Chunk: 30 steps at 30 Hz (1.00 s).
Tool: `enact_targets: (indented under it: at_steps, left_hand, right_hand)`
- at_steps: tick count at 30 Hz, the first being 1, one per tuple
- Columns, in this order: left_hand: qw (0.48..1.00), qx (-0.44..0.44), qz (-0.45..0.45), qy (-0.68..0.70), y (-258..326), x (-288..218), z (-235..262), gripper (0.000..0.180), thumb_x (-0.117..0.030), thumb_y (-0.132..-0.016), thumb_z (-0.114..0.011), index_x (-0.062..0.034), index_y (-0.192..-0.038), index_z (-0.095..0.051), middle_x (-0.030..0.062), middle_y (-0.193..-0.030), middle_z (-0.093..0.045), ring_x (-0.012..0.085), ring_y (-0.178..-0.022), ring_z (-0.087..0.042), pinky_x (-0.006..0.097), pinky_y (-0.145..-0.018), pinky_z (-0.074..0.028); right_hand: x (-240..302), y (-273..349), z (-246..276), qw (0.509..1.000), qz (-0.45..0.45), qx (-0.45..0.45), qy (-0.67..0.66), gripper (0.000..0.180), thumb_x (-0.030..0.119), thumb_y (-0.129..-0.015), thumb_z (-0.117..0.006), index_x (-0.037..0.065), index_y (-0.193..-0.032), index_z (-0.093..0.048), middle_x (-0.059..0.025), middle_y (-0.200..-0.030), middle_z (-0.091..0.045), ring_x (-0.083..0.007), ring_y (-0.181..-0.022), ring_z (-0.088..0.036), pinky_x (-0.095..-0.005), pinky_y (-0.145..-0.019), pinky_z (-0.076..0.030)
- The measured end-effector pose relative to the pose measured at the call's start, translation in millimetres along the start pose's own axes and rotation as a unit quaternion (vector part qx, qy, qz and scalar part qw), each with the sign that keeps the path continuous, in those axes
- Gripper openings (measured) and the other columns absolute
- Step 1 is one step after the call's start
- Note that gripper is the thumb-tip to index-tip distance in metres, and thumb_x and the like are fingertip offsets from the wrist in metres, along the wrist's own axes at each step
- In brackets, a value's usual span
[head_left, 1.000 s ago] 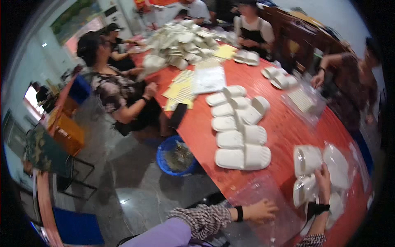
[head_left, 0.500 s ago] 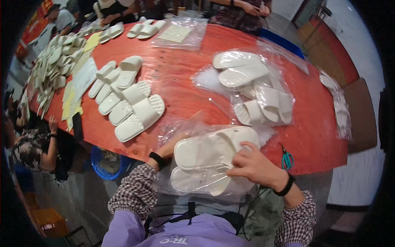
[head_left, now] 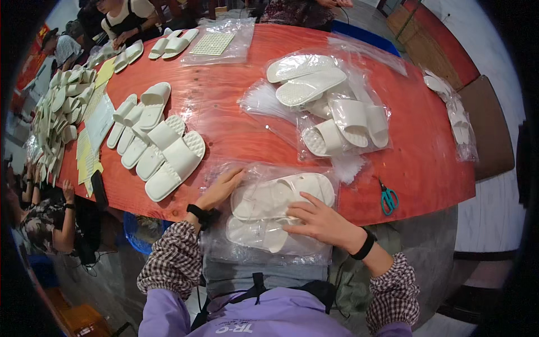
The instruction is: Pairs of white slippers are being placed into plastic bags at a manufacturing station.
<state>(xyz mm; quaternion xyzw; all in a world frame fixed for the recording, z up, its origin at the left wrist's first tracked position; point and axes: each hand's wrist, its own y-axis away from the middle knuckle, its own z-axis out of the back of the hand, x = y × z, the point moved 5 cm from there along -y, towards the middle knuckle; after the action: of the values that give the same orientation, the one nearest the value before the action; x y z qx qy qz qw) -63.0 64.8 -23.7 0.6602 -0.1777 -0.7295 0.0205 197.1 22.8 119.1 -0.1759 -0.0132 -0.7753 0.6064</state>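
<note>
A pair of cream slippers [head_left: 264, 197] lies side by side in a clear plastic bag [head_left: 216, 238] at the table's near edge. My right hand [head_left: 323, 222] rests on the bagged slippers with its fingers stretched out and apart. At the bag's left margin, my left hand [head_left: 220, 191] lies with fingers extended, touching the film beside the upper slipper. Whether some of the left fingers are under the plastic, I cannot make out.
Loose slippers [head_left: 168, 154] stand in rows at left, and a larger heap [head_left: 64, 104] lies beyond. Bagged slippers [head_left: 337, 112] lie at right centre, scissors [head_left: 387, 197] at near right. Past the left edge stands a blue basket [head_left: 140, 233]. Other people sit around the red table [head_left: 219, 109].
My left hand, partly hidden behind the slippers before, now shows at the bag's left margin. The right hand's bent fingers have straightened onto the bag. The whole view has shifted slightly.
</note>
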Motion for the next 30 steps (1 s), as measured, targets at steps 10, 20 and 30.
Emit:
enact_targets:
  at_steps: [10, 20, 30]
  left_hand:
    - [0.94, -0.142, -0.194, -0.241, 43.1, -92.4, -11.7, 0.077, -0.025, -0.09, -0.064, -0.0055, -0.151, -0.023, 0.025, -0.151, -0.029, 0.0366, -0.131, -0.043, 0.04, -0.103, -0.04]
    - [0.829, -0.148, -0.165, -0.513, 95.1, -72.8, -57.5, 0.098, -0.012, -0.07, -0.076, -0.0246, -0.152, -0.024, 0.0312, -0.15, -0.02, 0.048, -0.122, -0.046, 0.046, -0.096, -0.045]
    - [0.906, -0.194, -0.031, -0.376, 110.1, -73.1, -1.4, 0.041, -0.014, -0.087, -0.058, -0.0024, -0.126, -0.05, 0.0188, -0.109, -0.059, 0.0345, -0.096, -0.061, 0.041, -0.08, -0.049]
  right_hand:
    - [-66.5, 69.7, -17.2, 0.87, -0.395, -0.22, -0.197, 0.046, 0.008, -0.091, -0.054, 0.002, -0.136, -0.049, -0.0234, -0.138, -0.045, -0.0383, -0.133, -0.039, -0.0423, -0.112, -0.03]
    - [-64.4, 60.8, -75.1, 0.901, -0.391, -0.127, -0.135, 0.077, 0.044, -0.097, -0.049, 0.0, -0.152, -0.017, -0.0239, -0.157, -0.016, -0.0407, -0.144, -0.017, -0.0469, -0.117, -0.014]
    - [-67.4, 66.3, -76.2, 0.907, -0.379, -0.144, -0.114, 0.077, 0.039, -0.094, -0.053, 0.001, -0.151, -0.019, -0.0232, -0.156, -0.017, -0.0396, -0.144, -0.018, -0.0472, -0.118, -0.015]
